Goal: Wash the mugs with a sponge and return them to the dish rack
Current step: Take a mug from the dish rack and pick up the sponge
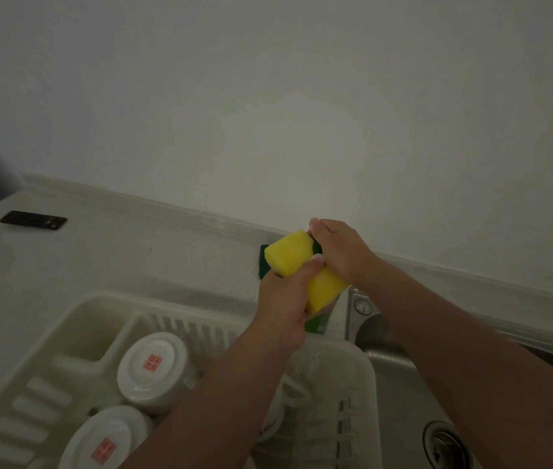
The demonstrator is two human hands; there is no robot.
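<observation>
- A plain pale wall (268,96) filled the upper half of the view and met the counter (116,258) along a low raised strip
- The pale counter ran from the far left to a steel sink (400,401) at the right
- A cream plastic dish rack (75,319) stood on the counter at the lower left, just beside the sink
- Two bare forearms reached up from the lower edge; the left one crossed over the right part of the dish rack and hid some of what lay in it
- A white mug (153,370) stood upside down in the dish rack, with a second mug (106,445) upside down just in front of it, nearer the camera; each base bore a small red square mark, and both were well apart from the hands, below and to their left
- The left hand (282,302) was curled round the yellow sponge (288,253) from below, its thumb laid across the top face
- The right hand (339,252) lay over the sponge's far end with its fingers bent down round it, touching the left thumb
- The sponge was held between both hands, past the far right corner of the dish rack and near the sink's corner; yellow showed on either side of the left thumb and dark green at the far edge, and whether it was one bent sponge or two could not be told
- A flat black object (33,220) lay far left on the counter
- A round drain (447,441) showed in the sink floor
</observation>
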